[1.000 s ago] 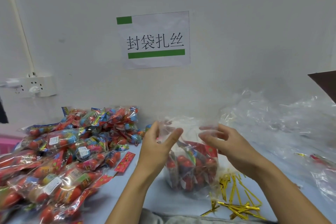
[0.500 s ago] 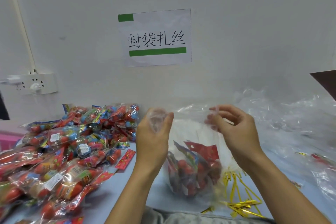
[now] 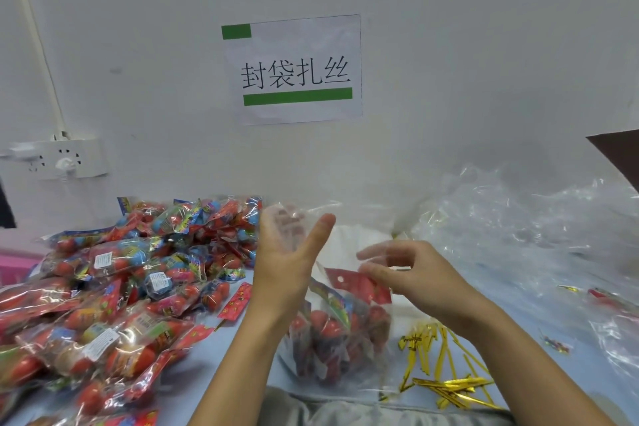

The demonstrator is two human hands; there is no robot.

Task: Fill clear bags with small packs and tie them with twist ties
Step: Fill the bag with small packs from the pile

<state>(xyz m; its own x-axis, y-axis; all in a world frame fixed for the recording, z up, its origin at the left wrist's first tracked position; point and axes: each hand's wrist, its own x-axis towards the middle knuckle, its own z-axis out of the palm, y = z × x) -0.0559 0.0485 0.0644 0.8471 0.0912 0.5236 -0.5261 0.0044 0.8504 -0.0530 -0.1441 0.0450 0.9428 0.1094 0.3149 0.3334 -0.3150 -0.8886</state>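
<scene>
A clear bag with several red small packs inside stands on the table in front of me. My left hand grips the bag's upper left edge; its fingers show through the plastic and the thumb points up. My right hand pinches the upper right edge with curled fingers, lower than the left hand. Gold twist ties lie loose on the table just right of the bag, under my right wrist.
A big pile of red and blue small packs covers the table's left side. A heap of empty clear bags fills the right. A wall with a paper sign and a socket stands close behind.
Both hands raised the bag's mouth off the table. My right hand has since dropped lower and come in towards the left hand, slackening the bag's top.
</scene>
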